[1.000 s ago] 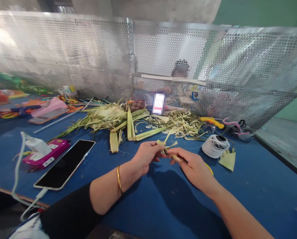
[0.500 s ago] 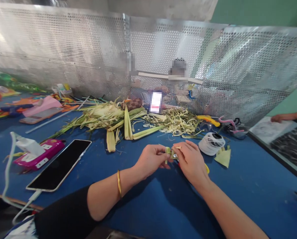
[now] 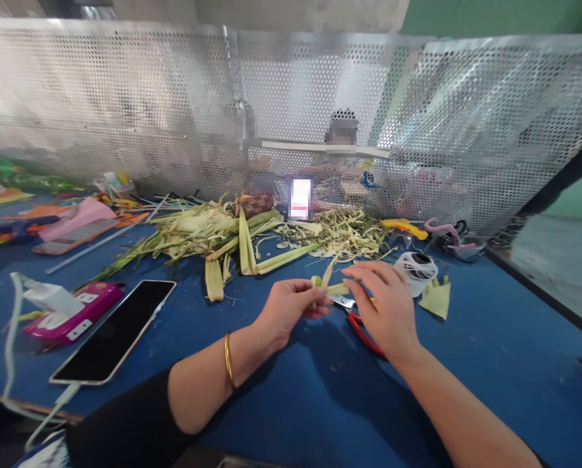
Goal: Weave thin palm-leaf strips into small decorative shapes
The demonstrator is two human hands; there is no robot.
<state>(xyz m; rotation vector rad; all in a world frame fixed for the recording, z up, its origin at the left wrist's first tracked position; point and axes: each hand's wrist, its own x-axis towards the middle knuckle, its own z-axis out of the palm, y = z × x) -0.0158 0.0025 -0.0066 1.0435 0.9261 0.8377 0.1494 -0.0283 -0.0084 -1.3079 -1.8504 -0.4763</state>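
My left hand [image 3: 293, 305] pinches a small folded piece of pale green leaf strip [image 3: 327, 278] between thumb and fingers. One end of the strip sticks up, and another stretches sideways toward my right hand [image 3: 386, 305]. The fingertips of that hand are closed on this sideways end. Beneath both hands, scissors [image 3: 366, 336] with red handles lie on the blue table, their blades partly hidden by my left fingers. Behind my right hand stands a spool of white thread [image 3: 417, 273], partly covered by the hand. A cut leaf piece [image 3: 436, 299] lies beside the spool.
Leaf strips [image 3: 193, 231] and shredded scraps [image 3: 347, 234] are heaped along the perforated metal screen [image 3: 174, 110]. A charging phone [image 3: 115, 331] and a magenta power strip [image 3: 76, 315] lie left. A yellow-handled tool [image 3: 404, 227] and safety glasses [image 3: 461, 244] lie back right.
My right hand has moved slightly right, drawing the strip's end out from my left hand. The red scissor handles now show more. At the right edge, another person's arm has left view.
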